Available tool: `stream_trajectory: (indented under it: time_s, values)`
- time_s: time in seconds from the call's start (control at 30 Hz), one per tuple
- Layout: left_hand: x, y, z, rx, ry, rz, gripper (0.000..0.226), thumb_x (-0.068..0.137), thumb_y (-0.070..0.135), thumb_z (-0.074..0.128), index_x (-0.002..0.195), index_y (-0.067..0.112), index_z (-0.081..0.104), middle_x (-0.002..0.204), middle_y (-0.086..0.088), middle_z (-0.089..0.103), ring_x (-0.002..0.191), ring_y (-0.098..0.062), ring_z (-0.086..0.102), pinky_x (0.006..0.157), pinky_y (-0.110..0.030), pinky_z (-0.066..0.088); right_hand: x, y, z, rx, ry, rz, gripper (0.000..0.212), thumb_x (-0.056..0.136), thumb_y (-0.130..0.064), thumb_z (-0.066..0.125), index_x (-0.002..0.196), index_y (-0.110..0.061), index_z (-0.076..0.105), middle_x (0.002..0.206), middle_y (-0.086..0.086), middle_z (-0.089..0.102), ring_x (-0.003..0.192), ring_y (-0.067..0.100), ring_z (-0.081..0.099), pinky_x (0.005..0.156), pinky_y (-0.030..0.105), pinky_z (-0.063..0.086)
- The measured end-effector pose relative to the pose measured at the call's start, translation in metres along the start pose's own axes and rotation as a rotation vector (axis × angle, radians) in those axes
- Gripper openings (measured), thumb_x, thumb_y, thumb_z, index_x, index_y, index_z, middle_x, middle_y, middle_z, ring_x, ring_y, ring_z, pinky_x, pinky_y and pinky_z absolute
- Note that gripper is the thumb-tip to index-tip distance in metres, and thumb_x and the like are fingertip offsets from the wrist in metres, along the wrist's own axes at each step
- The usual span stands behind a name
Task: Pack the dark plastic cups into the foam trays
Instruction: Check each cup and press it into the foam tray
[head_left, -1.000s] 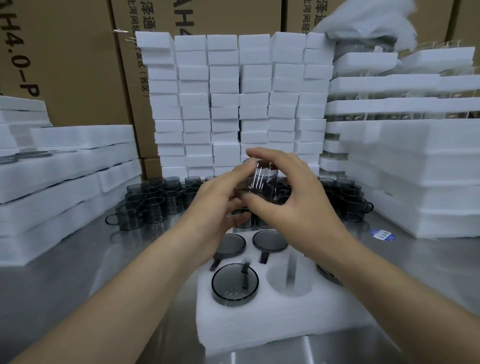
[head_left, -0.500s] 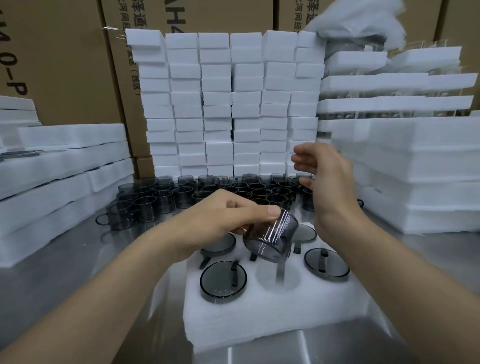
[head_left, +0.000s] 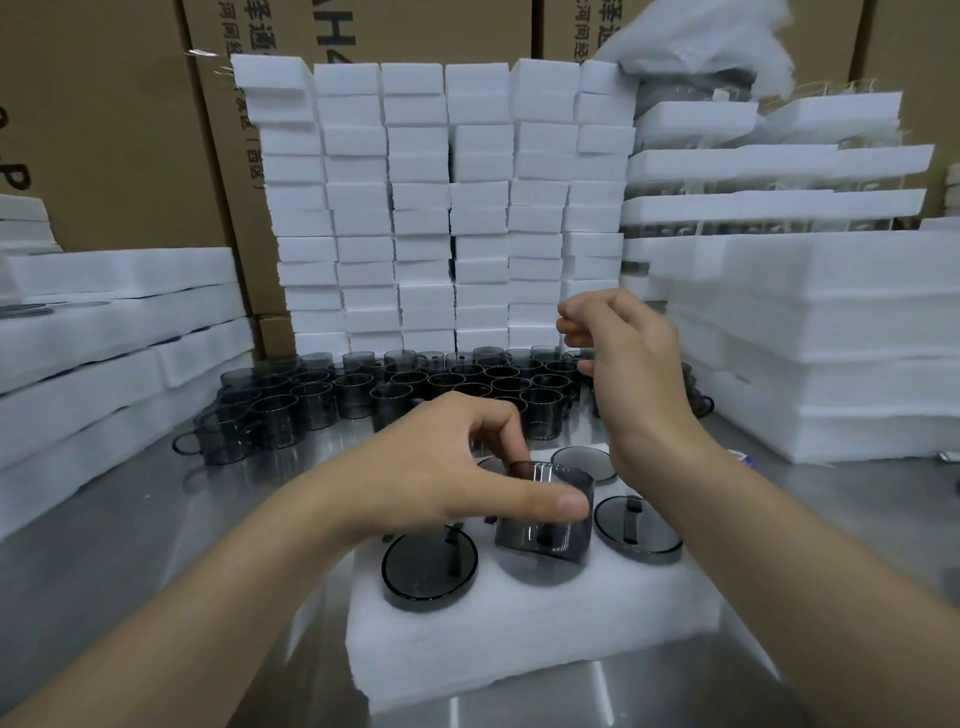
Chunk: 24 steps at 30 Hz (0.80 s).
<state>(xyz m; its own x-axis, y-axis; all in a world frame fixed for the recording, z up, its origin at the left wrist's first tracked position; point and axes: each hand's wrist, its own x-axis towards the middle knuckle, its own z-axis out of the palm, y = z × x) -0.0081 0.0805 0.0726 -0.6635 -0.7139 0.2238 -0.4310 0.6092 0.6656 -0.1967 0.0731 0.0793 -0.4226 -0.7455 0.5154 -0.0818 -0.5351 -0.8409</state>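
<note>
A white foam tray (head_left: 519, 639) lies on the steel table in front of me. My left hand (head_left: 457, 467) pinches a dark smoky cup (head_left: 545, 525) between thumb and fingers, upside down and partway into the tray's front middle hole. Other inverted cups sit in neighbouring holes, one at the front left (head_left: 430, 569) and one at the right (head_left: 636, 527). My right hand (head_left: 628, 369) hovers above the tray's far right side, fingers loosely curled, holding nothing. A crowd of loose dark cups (head_left: 415, 395) stands behind the tray.
Stacks of small white foam blocks (head_left: 441, 208) rise behind the cups, with cardboard boxes (head_left: 114, 124) behind them. Foam tray stacks stand at the left (head_left: 104, 353) and right (head_left: 831, 338). Bare steel table (head_left: 156, 519) shows at the front left.
My right hand let go of the cup and lifted up to the right. My left hand carried the cup down and turned it base-up into the tray's front middle hole.
</note>
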Motion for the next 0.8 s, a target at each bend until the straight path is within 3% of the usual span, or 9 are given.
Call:
stream_trajectory:
  time_s: [0.07,0.17,0.23,0.4,0.53,0.8]
  values:
    - [-0.002,0.003,-0.004,0.042,-0.054,-0.009,0.041,0.072,0.059,0.093,0.096,0.033,0.073,0.089,0.022,0.072,0.071,0.009,0.062,0.069,-0.010,0.045,0.000,0.002,0.000,-0.014,-0.008,0.001,0.017,0.096,-0.020,0.065,0.081,-0.023,0.071,0.081,-0.009,0.068,0.080,0.007,0.060,0.077,0.027,0.047]
    - [-0.004,0.007,-0.004,0.044,-0.102,-0.002,0.048,0.077,0.050,0.093,0.119,0.046,0.070,0.115,0.019,0.076,0.110,0.005,0.069,0.096,-0.030,0.050,-0.001,0.003,0.001,-0.031,-0.030,-0.001,0.016,0.097,-0.021,0.065,0.082,-0.021,0.072,0.081,-0.008,0.067,0.078,0.007,0.059,0.077,0.027,0.047]
    - [-0.005,0.011,-0.002,0.037,-0.062,0.033,0.054,0.076,0.047,0.096,0.122,0.049,0.068,0.115,0.016,0.076,0.114,0.000,0.069,0.102,-0.039,0.052,0.000,0.004,0.001,-0.040,-0.038,-0.004,0.016,0.097,-0.020,0.065,0.083,-0.019,0.072,0.082,-0.006,0.067,0.079,0.008,0.059,0.078,0.029,0.048]
    - [-0.007,0.016,0.000,0.038,-0.055,0.094,0.059,0.075,0.037,0.099,0.125,0.044,0.068,0.125,0.013,0.071,0.120,-0.006,0.068,0.105,-0.050,0.053,0.000,0.005,0.001,-0.050,-0.052,-0.016,0.019,0.096,-0.018,0.065,0.080,-0.021,0.073,0.078,-0.011,0.070,0.076,0.002,0.062,0.075,0.024,0.048]
    - [-0.008,0.018,0.002,0.055,-0.081,0.127,0.057,0.076,0.033,0.099,0.123,0.041,0.069,0.123,0.024,0.067,0.120,-0.004,0.065,0.105,-0.047,0.053,-0.001,0.006,0.001,-0.050,-0.075,-0.020,0.020,0.097,-0.016,0.065,0.079,-0.020,0.073,0.078,-0.010,0.071,0.077,0.000,0.064,0.074,0.021,0.048]
    - [-0.005,0.014,0.006,0.080,-0.037,0.158,0.048,0.076,0.032,0.098,0.115,0.039,0.070,0.120,0.019,0.068,0.121,-0.005,0.063,0.101,-0.043,0.055,0.000,0.009,0.001,-0.064,-0.098,-0.026,0.020,0.096,-0.015,0.065,0.078,-0.019,0.073,0.075,-0.011,0.071,0.076,-0.002,0.066,0.065,0.009,0.046]
